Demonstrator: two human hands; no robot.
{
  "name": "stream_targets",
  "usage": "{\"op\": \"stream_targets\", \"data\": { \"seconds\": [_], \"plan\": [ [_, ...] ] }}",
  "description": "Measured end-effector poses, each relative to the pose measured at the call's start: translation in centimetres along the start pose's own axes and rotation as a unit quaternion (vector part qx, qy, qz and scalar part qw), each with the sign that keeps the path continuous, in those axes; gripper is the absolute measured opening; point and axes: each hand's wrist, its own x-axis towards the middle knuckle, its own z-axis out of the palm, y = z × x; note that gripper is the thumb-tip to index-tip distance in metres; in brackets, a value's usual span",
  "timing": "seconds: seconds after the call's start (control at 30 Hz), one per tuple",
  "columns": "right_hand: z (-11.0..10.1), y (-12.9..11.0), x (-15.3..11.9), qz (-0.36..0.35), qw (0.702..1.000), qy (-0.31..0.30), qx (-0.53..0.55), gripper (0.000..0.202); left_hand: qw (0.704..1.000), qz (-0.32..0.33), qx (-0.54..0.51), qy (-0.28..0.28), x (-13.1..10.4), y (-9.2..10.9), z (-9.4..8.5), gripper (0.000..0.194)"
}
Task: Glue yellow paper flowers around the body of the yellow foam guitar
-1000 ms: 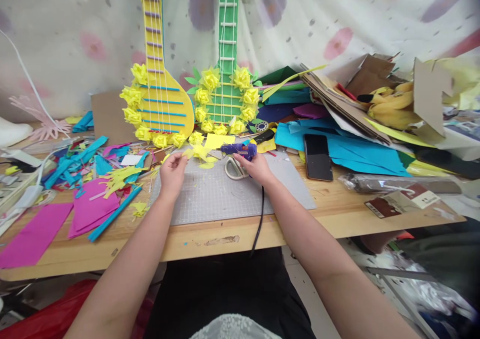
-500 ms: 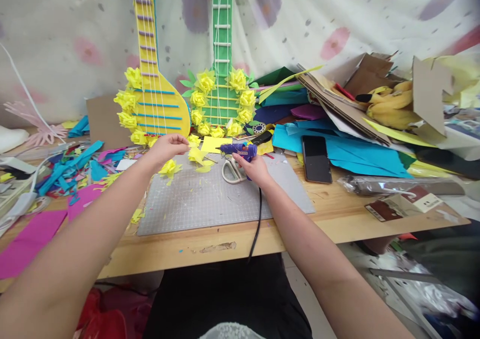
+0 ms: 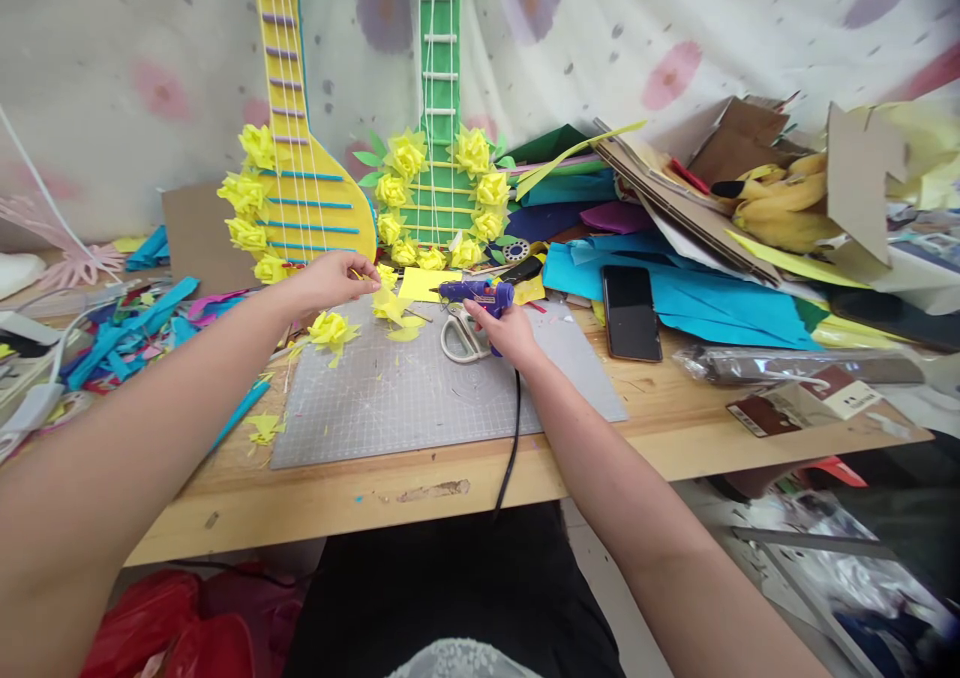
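My right hand [image 3: 511,334] is wrapped round a blue-purple hot glue gun [image 3: 474,296], its nozzle pointing left over the grey cutting mat [image 3: 352,426]. White-handled scissors [image 3: 459,338] lie just under the gun. At the mat's far left, my left hand [image 3: 339,282] has thumb and fingers pinched together; anything between the fingertips is too small to name. Close to those fingertips are yellow paper petals [image 3: 390,306]. A yellow paper flower [image 3: 332,330] rests below the hand. A yellow paper sheet [image 3: 420,285] lies between the hands at the back.
Behind the mat stand a yellow paper guitar [image 3: 330,193] and a green one [image 3: 441,93], both trimmed with yellow flowers. Blue paper scraps [image 3: 131,333] crowd the left. On the right are a phone [image 3: 632,313], blue sheets [image 3: 720,308] and stacked cardboard [image 3: 675,193]. A black cord [image 3: 512,448] hangs over the table's edge.
My left forearm sits higher in view and covers where magenta sheets showed; a blue strip now shows below it. The view has shifted slightly. My right hand keeps the glue gun almost still.
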Motion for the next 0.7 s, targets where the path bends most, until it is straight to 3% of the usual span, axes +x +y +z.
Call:
{"op": "stream_targets", "data": {
  "seconds": [0.13, 0.33, 0.7],
  "plan": [
    [0.0, 0.4, 0.2, 0.003, 1.0, 0.0, 0.006, 0.042, 0.99, 0.063, 0.12, -0.027, 1.7, 0.9, -0.5, 0.017],
    [-0.5, 0.4, 0.2, -0.004, 1.0, 0.016, -0.002, 0.043, 0.972, 0.12, 0.148, -0.135, 5.6, 1.1, 0.2, 0.013],
    [-1.0, 0.9, 0.7, 0.019, 0.998, 0.039, 0.039, 0.048, 0.975, 0.098, 0.095, -0.173, 7.4, 1.0, 1.3, 0.019]
  ]
}}
